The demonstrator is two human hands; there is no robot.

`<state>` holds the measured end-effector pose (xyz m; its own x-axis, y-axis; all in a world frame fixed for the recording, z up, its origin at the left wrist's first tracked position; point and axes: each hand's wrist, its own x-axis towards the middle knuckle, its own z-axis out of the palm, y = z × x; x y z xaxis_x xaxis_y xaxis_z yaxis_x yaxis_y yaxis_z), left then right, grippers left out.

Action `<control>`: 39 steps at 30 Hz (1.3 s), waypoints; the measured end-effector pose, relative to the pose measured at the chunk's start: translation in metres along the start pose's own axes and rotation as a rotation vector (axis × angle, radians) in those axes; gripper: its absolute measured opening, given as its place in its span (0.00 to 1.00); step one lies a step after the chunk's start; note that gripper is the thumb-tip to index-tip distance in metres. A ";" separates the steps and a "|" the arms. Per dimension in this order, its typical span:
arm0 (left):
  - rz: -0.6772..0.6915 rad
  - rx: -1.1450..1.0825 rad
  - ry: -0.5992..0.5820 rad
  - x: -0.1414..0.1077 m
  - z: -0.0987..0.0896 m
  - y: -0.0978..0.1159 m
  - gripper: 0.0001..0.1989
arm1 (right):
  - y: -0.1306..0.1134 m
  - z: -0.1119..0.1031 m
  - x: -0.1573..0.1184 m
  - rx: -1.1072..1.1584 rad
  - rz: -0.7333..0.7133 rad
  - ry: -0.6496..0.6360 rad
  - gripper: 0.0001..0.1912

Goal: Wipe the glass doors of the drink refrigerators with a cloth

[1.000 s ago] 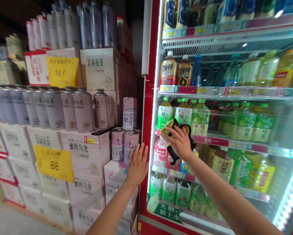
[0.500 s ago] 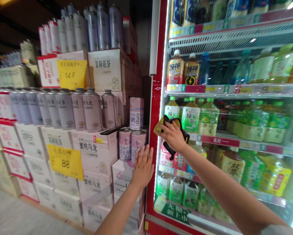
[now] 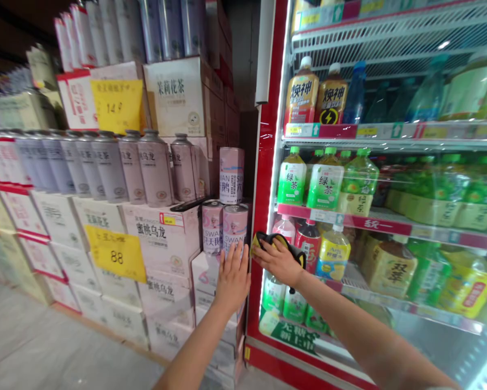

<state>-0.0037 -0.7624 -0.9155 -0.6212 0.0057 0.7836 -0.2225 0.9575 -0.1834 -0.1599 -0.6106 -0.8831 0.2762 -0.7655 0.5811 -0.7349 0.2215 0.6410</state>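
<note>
My right hand (image 3: 279, 261) presses a black and yellow cloth (image 3: 298, 257) against the glass near the left edge of a drinks fridge, by its red frame (image 3: 265, 162). The cloth bunches under the fingers and hangs past the wrist. My left hand (image 3: 232, 277) is open, fingers stretched upward, left of the red frame. It shows in front of white cartons and just below two pink cans (image 3: 235, 227); whether it touches anything cannot be told. Behind the glass by the cloth stand a red-labelled bottle (image 3: 307, 241) and green tea bottles (image 3: 326, 181).
Stacked cartons (image 3: 162, 238) with rows of tall metal cans (image 3: 156, 170) fill the left side. Yellow price signs (image 3: 115, 253) hang on them. Fridge shelves (image 3: 373, 223) hold several bottles. Grey floor (image 3: 84, 346) shows at lower left.
My right hand has slid the cloth down and left, toward the red frame. My left hand stays open in nearly the same place. The view has tilted downward a little.
</note>
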 end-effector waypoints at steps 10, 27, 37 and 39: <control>-0.004 -0.019 -0.069 -0.004 -0.009 0.005 0.40 | 0.069 -0.045 0.058 0.024 0.331 0.008 0.25; -0.083 -0.012 0.008 -0.024 0.008 0.023 0.41 | 0.042 -0.044 -0.001 -0.022 0.352 0.004 0.26; 0.004 -0.042 0.006 -0.018 0.005 0.039 0.41 | -0.005 -0.022 -0.075 0.043 -0.012 -0.075 0.15; 0.019 -0.054 0.015 -0.012 0.006 0.044 0.42 | 0.018 -0.040 -0.073 0.021 0.041 -0.073 0.16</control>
<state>-0.0100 -0.7222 -0.9367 -0.6137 0.0280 0.7890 -0.1700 0.9713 -0.1667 -0.1690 -0.5270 -0.8938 0.2005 -0.7982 0.5680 -0.7574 0.2414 0.6067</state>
